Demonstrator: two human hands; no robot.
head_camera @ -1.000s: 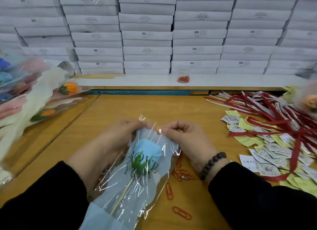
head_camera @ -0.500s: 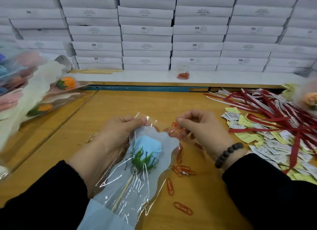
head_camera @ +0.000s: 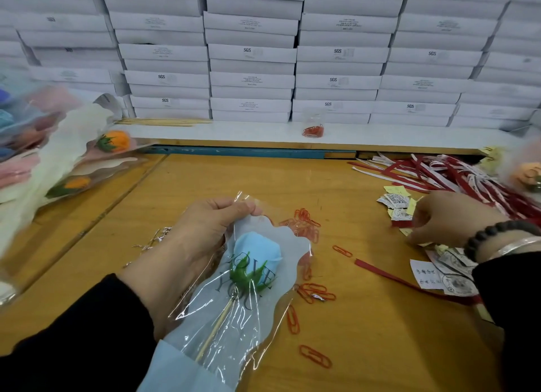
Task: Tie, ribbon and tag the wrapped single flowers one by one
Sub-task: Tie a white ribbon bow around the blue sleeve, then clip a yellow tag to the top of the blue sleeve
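Note:
A blue crocheted flower (head_camera: 254,251) on a wooden stick lies in a clear sleeve with pale blue paper printed "LOVE YOU", on the wooden table (head_camera: 205,181). My left hand (head_camera: 202,236) pinches the sleeve's top edge between thumb and fingers. My right hand (head_camera: 448,216) is out to the right, fingers curled down onto the pile of paper tags (head_camera: 395,200) beside the red ribbons (head_camera: 456,175). Whether it holds a tag or ribbon is hidden. One loose red ribbon (head_camera: 395,280) lies between sleeve and tags.
Orange paper clips (head_camera: 307,225) are scattered right of the sleeve. Silver twist ties (head_camera: 155,236) lie to its left. Wrapped flowers (head_camera: 67,157) are heaped at the far left, another flower (head_camera: 530,172) at the right edge. Stacked white boxes (head_camera: 251,55) wall the back; a clip bag (head_camera: 313,129) sits on the ledge.
My right hand left the sleeve's top and moved right to the tag and ribbon pile. My left hand kept its hold on the sleeve.

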